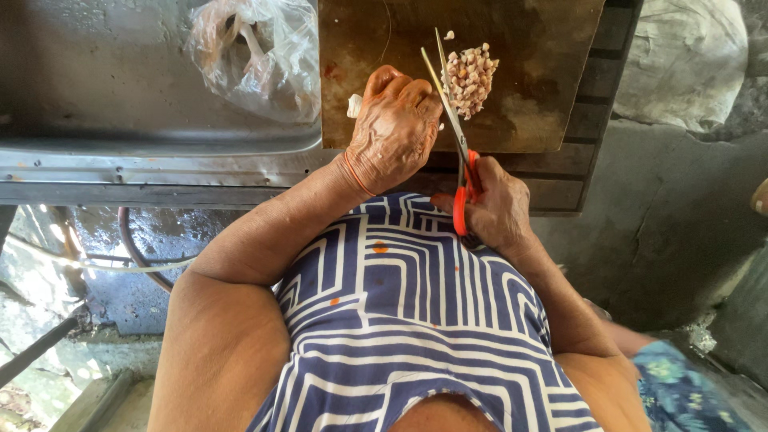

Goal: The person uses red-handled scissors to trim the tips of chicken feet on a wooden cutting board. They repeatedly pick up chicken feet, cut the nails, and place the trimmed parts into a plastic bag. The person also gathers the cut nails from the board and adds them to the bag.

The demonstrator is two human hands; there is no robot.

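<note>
Left hand [394,128] curled into loose fist, knuckles up; what it holds is hidden under fingers, cannot tell. Small white piece [354,105] just beside it. Right hand [494,206] closed around orange handles of scissors [456,128]; lower handle loop partly hidden by fingers. Scissors' long axis runs from handles near body toward far edge of wooden board [544,72]; tips point away, blades slightly apart. Pile of small cut pieces [470,78] lies on board, just beside blades on right. Clear plastic bag [260,52] on metal tray [96,96], contents hard to make out.
</note>
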